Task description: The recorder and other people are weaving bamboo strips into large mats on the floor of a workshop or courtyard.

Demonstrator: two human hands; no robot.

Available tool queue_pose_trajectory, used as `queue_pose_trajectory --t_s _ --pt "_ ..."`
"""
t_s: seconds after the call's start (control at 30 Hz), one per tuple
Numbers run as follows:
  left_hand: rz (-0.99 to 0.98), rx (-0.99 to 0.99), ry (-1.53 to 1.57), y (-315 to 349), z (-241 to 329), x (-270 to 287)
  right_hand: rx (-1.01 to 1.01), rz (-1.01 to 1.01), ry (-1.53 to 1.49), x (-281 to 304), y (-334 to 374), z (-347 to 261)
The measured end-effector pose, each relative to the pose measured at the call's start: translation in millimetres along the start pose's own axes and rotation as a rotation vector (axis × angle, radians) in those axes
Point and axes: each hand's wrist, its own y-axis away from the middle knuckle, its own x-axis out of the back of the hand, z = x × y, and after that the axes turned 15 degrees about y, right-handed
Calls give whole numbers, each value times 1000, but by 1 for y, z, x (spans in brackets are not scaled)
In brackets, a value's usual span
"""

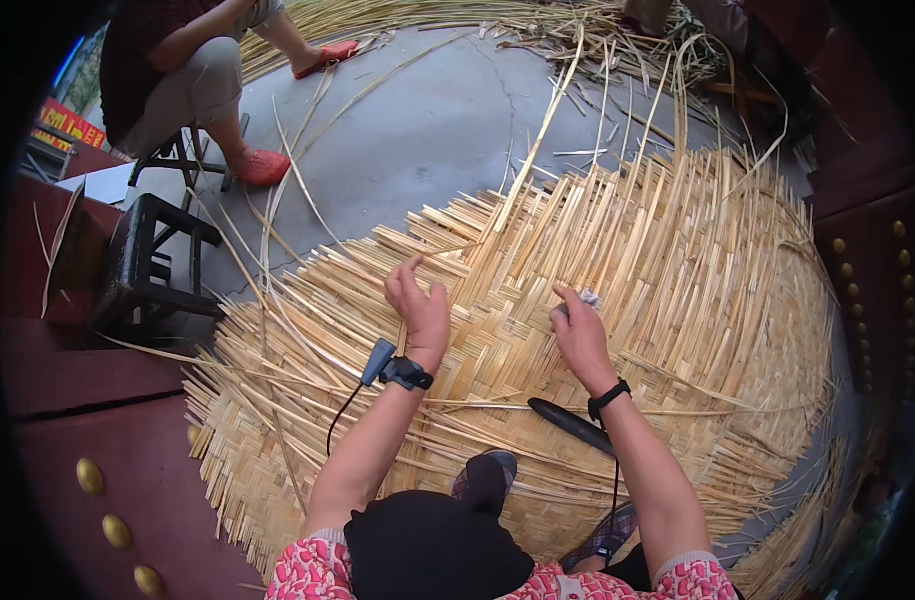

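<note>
A large mat of pale split-reed strips (537, 370) is spread beneath me, woven in the middle, with loose strip ends along its far and left edges. My left hand (418, 312) hovers over the strips left of centre, thumb and fingers apart. A thin brownish strip (451, 249) runs rightward from near its fingertips; I see no grip on it. Over the woven part, my right hand (582, 338) has its index finger stretched forward and thumb apart. Something greyish-white (589, 298) shows at its fingers, perhaps a wrap. A dark, long, narrow tool (572, 428) lies by my right wrist.
My shoes (492, 470) rest on the mat. At the left stands a black stool (157, 265). Beyond it, a person in red shoes (262, 167) sits on a folding stool. Loose reeds (667, 60) are heaped at the back on the grey floor (397, 130). Dark red studded panels (87, 440) flank me.
</note>
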Motion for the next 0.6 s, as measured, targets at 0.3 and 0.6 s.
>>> queue_pose_trajectory --t_s 0.3,0.6 --pt "-674 -521 -230 38 14 -17 -616 -280 -1359 20 -81 13" --pt "-761 -557 -401 64 2 -17 -400 -260 -1400 -3 -52 1"
